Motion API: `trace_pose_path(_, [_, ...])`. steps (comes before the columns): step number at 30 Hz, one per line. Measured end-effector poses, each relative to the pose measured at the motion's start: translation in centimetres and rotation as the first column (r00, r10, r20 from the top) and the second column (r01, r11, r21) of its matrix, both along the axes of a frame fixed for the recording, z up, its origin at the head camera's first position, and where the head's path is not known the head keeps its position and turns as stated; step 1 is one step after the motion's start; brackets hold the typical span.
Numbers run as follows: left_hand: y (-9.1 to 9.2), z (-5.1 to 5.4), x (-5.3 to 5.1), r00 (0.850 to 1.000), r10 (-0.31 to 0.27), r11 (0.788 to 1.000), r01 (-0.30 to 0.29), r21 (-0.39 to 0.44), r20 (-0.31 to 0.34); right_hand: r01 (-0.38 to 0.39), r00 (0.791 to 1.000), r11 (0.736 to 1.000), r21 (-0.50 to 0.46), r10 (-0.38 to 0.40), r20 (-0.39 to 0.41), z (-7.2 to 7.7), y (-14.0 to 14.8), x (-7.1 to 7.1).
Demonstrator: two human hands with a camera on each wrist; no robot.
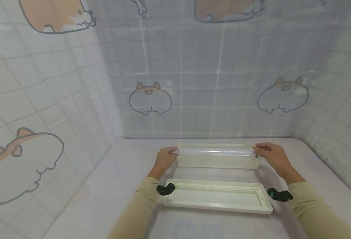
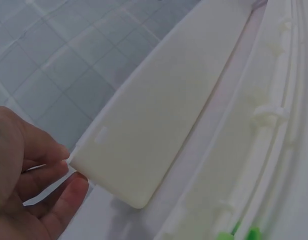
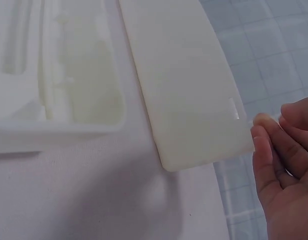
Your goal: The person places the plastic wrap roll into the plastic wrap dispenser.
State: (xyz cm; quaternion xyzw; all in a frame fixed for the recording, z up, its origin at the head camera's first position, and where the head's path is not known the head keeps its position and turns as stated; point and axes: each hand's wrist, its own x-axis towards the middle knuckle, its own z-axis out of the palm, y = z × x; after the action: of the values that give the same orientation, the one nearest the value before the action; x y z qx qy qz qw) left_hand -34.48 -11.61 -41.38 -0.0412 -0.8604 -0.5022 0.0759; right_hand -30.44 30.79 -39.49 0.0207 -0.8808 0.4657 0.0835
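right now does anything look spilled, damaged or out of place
Nothing stands out: the clear roll lies in the open box, the cover lies inside-up in front of it, and no spill or damage shows.

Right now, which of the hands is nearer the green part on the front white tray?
Left. The left hand is at the left end of the box, just beyond the green part; the right hand is at the right end, far from the green part.

Forward-down head view, close wrist views, box (image 1: 218,162) apparently shared
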Motion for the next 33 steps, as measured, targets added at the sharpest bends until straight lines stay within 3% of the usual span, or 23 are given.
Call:
trace_pose_path(7, [-0.5,0.4,1.6,1.0,-0.024,0.999,0.024,0.034,0.009,-0.021,1.0,0.998,-0.051,0.02,-0.017,-0.1,0.3,1.2])
trace_pose_path(16, [-1.3,0.0,3.6,0.999,-0.027,1.0,0.027,-0.007,-0.018,-0.05,0.998,0.98,-0.191,0.042,-0.049,-1.6,1.1,3.2])
trace_pose_path(22, [-1.5,-0.6,4.5,0.999,-0.034,0.999,0.033,-0.042,-0.01,-0.034,0.999,0.987,-0.154,0.035,0.001,-2.3,1.0,4.5])
trace_pose_path(29, [-1.5,-0.8,6.1,1.0,-0.031,0.998,0.031,-0.059,0.005,-0.105,0.994,0.978,-0.183,0.111,0.022,-3.1,1.2,5.4])
trace_pose_path(33, [-1.8,-1.2,6.8,0.999,-0.04,0.997,0.041,-0.058,0.019,-0.108,0.993,0.979,-0.175,0.115,0.027,-3.6,1.2,5.8])
